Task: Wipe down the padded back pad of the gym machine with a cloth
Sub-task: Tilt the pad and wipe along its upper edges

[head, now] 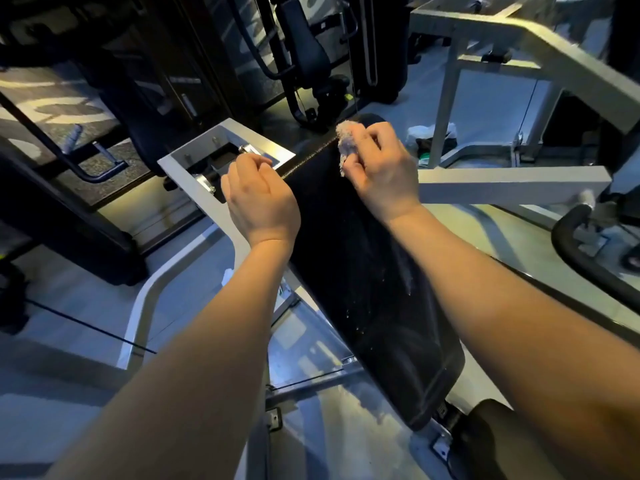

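My right hand (pixel 377 161) is pinching a small, crumpled pale cloth (pixel 346 143) between thumb and curled fingers. It is pressing the cloth against the upper end of the black back pad (pixel 363 289), near the pad's far edge. My left hand (pixel 259 199) is sitting at the pad's upper left edge with its fingers curled under. I cannot tell whether they are gripping the edge or only resting against it. Both bare forearms are reaching in from the bottom of the view, one on each side of the pad.

The pad is running long and narrow away from me, from lower right toward upper centre. Pale streaks (pixel 407 271) and scattered specks are showing on its dark surface below my right wrist. Just beyond my left fingers, a white metal bracket (pixel 194 157) with bolts and silver fittings is standing beside the pad. It is part of the white frame (pixel 145 306) that is curving down to the floor. A white crossbar (pixel 512 183) is stretching off to the right from behind my right hand, and a black padded handle (pixel 575 251) is curving up near its end.

Farther off, a second machine (pixel 304 46) with a black seat is standing at top centre. A white and dark bundle (pixel 433 133) is lying on the floor past the pad. Large pale floor markings (pixel 59 109) are showing at upper left, too cut off and blurred to read.
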A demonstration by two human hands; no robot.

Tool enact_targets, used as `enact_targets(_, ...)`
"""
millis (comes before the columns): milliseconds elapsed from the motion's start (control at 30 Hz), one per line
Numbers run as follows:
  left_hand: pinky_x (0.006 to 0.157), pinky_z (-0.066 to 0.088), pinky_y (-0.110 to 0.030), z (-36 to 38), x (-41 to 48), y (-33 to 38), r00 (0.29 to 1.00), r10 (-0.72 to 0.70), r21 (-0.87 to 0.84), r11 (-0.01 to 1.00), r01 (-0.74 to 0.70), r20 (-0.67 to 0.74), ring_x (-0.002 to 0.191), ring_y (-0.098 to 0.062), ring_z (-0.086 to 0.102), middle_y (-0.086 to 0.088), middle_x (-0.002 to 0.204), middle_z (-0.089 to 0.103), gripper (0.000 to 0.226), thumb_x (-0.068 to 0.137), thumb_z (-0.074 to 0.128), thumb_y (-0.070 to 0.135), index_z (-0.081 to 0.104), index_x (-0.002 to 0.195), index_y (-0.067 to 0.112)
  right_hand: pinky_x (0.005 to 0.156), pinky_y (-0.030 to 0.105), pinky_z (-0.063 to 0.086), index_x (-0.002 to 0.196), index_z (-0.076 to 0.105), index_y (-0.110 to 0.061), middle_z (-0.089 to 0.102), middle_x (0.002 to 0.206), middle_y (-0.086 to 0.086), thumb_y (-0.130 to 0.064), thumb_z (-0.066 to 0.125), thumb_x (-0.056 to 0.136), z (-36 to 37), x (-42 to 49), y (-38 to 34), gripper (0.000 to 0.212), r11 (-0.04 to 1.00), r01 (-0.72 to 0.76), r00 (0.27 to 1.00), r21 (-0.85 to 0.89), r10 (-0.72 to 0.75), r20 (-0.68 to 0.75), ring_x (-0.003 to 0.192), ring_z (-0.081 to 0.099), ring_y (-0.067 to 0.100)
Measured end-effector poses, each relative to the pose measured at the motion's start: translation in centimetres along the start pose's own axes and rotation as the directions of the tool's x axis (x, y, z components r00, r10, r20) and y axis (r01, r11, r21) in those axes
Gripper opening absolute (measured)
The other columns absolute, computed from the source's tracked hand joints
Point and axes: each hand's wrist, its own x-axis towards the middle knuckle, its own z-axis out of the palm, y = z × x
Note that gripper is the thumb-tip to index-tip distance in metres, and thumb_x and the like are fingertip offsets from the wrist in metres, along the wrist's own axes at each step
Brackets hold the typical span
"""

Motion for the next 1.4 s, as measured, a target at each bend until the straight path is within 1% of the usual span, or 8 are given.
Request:
enact_targets(167, 0.068, 0.027, -0.008, -0.1, -0.1, 0.0, 1.0, 0.01, 0.004, 1.0, -0.01, -0.016, 0.091, -0.013, 0.043, 0.004, 0.09, 0.053, 0.024, 0.093, 0.037, 0.017, 0.06, 0.096, 0.011, 0.074, 0.035, 0.05, 0.135, 0.062, -0.003, 0.06, 0.103, 0.017, -0.027, 0.051, 0.1, 0.9, -1.1, -2.7, 0.044, 0.964, -0.221, 0.973, 0.147, 0.227, -0.031, 0.09, 0.06, 0.03)
enact_targets(367, 0.067, 0.025, -0.008, -0.1, -0.1, 0.2, 1.0, 0.001, 0.021, 1.0, -0.001, -0.004, 0.09, -0.012, 0.04, 0.004, 0.089, 0.051, 0.023, 0.093, 0.036, 0.016, 0.058, 0.095, 0.011, 0.063, 0.04, 0.051, 0.131, 0.063, 0.001, 0.062, 0.092, 0.015, -0.025, 0.053, 0.103, -0.2, -1.3, -1.6, 0.039, 0.988, 0.155, 0.988, -0.02, -0.155, 0.009, 0.077, 0.061, 0.031)
enact_targets(600, 0.066, 0.024, -0.022, 0.0, -0.2, 0.5, 1.0, 0.014, 0.088, 0.996, -0.014, 0.001, 0.09, -0.015, 0.041, 0.003, 0.09, 0.051, 0.02, 0.092, 0.036, 0.018, 0.056, 0.092, 0.015, 0.067, 0.03, 0.021, 0.105, 0.063, -0.006, 0.053, 0.087, 0.012, -0.024, 0.038, 0.108, -0.5, 2.8, 2.6, 0.031, 0.893, -0.45, 0.892, -0.012, 0.45, 0.045, 0.089, 0.057, 0.034)
enact_targets(767, 0.067, 0.02, -0.023, 0.2, -0.2, 0.3, 1.0, 0.029, 0.125, 0.992, -0.028, -0.003, 0.09, -0.016, 0.04, 0.002, 0.089, 0.05, 0.019, 0.091, 0.037, 0.017, 0.055, 0.091, 0.015, 0.064, 0.021, 0.032, 0.129, 0.064, -0.007, 0.057, 0.087, 0.006, -0.023, 0.052, 0.104, -0.1, -1.4, -3.8, 0.032, 0.957, -0.2, 0.979, 0.21, 0.205, 0.0, 0.074, 0.047, 0.015)
enact_targets(900, 0.069, 0.02, -0.022, 0.2, -0.2, 0.3, 0.999, 0.039, 0.132, 0.99, -0.039, 0.001, 0.09, -0.015, 0.039, 0.002, 0.091, 0.051, 0.02, 0.092, 0.038, 0.017, 0.057, 0.094, 0.012, 0.07, 0.03, 0.046, 0.132, 0.064, -0.005, 0.061, 0.093, 0.014, -0.02, 0.052, 0.1, -0.2, -0.5, -2.1, 0.038, 0.992, 0.015, 0.999, 0.125, -0.019, 0.03, 0.079, 0.059, 0.028)
enact_targets(1133, 0.069, 0.019, -0.023, 0.2, -0.3, 0.5, 0.998, 0.067, 0.189, 0.98, -0.067, 0.008, 0.088, -0.016, 0.037, 0.002, 0.089, 0.046, 0.012, 0.092, 0.04, 0.016, 0.052, 0.09, 0.015, 0.067, 0.04, 0.04, 0.101, 0.064, -0.007, 0.05, 0.081, 0.006, -0.024, 0.042, 0.107, 0.1, 1.5, 1.0, 0.029, 0.854, -0.503, 0.863, 0.133, 0.505, 0.018, 0.074, 0.047, 0.024)
enact_targets(1300, 0.071, 0.019, -0.023, 0.3, -0.2, 0.5, 0.998, 0.063, 0.212, 0.975, -0.067, 0.024, 0.088, -0.016, 0.036, 0.002, 0.091, 0.046, 0.015, 0.092, 0.038, 0.019, 0.052, 0.092, 0.015, 0.069, 0.032, 0.048, 0.135, 0.06, 0.003, 0.062, 0.092, 0.014, -0.02, 0.051, 0.102, 0.4, -3.8, -3.7, 0.042, 0.985, 0.009, 1.0, 0.17, -0.005, -0.023, 0.077, 0.057, 0.024)
enact_targets(1400, 0.071, 0.019, -0.024, 0.2, -0.3, 0.5, 0.998, 0.064, 0.206, 0.976, -0.068, 0.026, 0.088, -0.017, 0.036, 0.001, 0.091, 0.046, 0.023, 0.091, 0.036, 0.02, 0.056, 0.094, 0.01, 0.067, 0.04, 0.05, 0.139, 0.058, 0.001, 0.06, 0.093, 0.017, -0.018, 0.049, 0.101, 0.4, -2.7, -0.8, 0.044, 0.997, 0.045, 0.999, 0.07, -0.046, 0.011, 0.077, 0.058, 0.031)
